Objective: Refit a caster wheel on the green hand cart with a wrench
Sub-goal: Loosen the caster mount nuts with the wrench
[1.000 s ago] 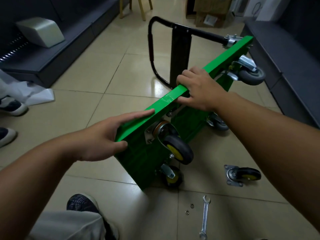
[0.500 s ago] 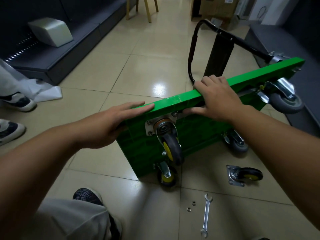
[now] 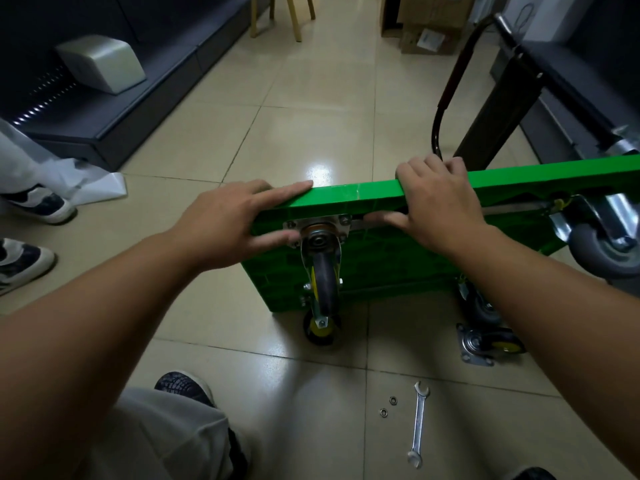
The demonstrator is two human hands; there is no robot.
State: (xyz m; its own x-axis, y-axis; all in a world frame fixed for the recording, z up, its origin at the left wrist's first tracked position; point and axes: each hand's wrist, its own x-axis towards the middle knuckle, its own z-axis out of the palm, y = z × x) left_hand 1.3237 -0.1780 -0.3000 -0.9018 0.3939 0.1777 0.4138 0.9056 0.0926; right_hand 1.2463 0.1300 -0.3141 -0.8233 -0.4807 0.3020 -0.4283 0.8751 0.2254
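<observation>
Swung square to us, green hand cart (image 3: pixel 363 196) stands edgewise, left hand (image 3: pixel 225 223) flat on its rim, right hand (image 3: pixel 440 207) curled over it; we judge positioning; next fetch loose caster (image 3: pixel 491 342), wrench (image 3: pixel 419 424) from cart's near side.

Silver box (image 3: pixel 104 62) on dark ledge (image 3: pixel 138 109), white sheet (image 3: pixel 86 183), wooden chair legs (image 3: pixel 294 15); cardboard boxes (image 3: pixel 433 19)

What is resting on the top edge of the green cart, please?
The left hand lies with straight fingers along the edge of the green cart; the right hand grips it, fingertips hidden over the far side.
</observation>
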